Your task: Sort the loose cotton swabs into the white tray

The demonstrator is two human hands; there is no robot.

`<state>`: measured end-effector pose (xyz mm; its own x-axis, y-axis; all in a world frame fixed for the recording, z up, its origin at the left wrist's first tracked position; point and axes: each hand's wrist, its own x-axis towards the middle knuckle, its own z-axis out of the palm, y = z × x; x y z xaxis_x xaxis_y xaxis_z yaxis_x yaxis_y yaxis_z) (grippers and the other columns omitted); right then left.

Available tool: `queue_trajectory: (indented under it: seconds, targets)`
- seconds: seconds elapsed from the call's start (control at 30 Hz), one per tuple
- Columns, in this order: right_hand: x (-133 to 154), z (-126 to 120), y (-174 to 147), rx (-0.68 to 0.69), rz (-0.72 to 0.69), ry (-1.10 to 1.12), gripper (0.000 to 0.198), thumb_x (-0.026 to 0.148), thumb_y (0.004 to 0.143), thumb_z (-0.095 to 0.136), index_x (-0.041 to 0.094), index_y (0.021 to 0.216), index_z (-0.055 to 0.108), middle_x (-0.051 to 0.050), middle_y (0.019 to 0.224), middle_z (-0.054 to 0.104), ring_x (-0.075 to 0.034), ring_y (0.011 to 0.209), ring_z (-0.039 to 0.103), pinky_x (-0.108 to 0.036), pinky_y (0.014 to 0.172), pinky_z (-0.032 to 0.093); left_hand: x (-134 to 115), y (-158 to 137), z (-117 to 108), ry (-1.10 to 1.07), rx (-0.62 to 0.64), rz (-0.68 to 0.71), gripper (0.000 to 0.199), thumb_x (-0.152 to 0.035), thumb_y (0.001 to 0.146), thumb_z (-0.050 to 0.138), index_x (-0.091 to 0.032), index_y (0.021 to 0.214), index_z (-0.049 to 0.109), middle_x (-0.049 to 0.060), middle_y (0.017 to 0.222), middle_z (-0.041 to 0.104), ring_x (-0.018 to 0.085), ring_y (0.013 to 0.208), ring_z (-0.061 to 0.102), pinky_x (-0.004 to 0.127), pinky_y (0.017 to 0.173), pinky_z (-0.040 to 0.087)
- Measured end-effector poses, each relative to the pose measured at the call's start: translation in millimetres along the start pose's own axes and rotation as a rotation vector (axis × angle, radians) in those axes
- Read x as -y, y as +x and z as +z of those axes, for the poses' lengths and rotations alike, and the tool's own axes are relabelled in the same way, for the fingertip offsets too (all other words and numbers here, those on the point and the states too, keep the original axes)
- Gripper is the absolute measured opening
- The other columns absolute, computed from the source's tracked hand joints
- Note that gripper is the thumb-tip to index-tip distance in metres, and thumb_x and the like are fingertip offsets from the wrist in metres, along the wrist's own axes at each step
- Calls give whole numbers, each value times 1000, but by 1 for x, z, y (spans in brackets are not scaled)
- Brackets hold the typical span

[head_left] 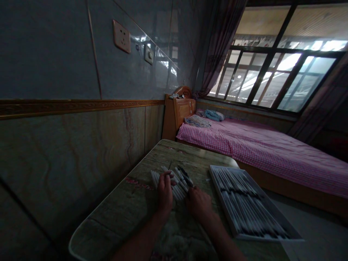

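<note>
A row of white pen barrels [178, 193] lies on the table under and between my hands. My left hand [165, 190] is over the left part of the row, its fingers curled together. A thin dark tip shows just above those fingers; what they hold is too dim to name. Dark-and-white pens [185, 175] lie at the right side of the row. Against their near ends rests my right hand [199, 203], closed with the knuckles up. Its fingertips are mostly hidden, so its grip cannot be made out.
To the right, a shallow white tray [231, 226] holds many white pens with dark ends, reaching over the table's edge. The marble-patterned table [116, 217] stands close to the tiled wall [114, 145]. Beyond it is a bed [244, 141] with a pink checked cover.
</note>
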<state>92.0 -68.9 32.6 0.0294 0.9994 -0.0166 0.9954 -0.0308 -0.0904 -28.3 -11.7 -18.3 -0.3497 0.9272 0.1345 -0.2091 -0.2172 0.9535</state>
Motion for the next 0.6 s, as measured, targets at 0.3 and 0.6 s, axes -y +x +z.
queue_trajectory:
  seconds: [0.3,0.6]
  targets:
    - [-12,7,-14,57,61,-63,27,16,84,45,16,104,63,-13,104,70,-24,95,68,-28,71,47,4,-2,1,15,62,23,24,-37,84,48,-19,95,60,3,85,66,12,60,59,25,58,48]
    - [-20,8,-28,-44,100,-37,21,16,86,44,15,99,60,-12,99,69,-24,87,69,-27,62,42,1,-6,2,92,120,49,21,-33,82,50,-19,92,62,3,83,66,15,63,60,27,60,48]
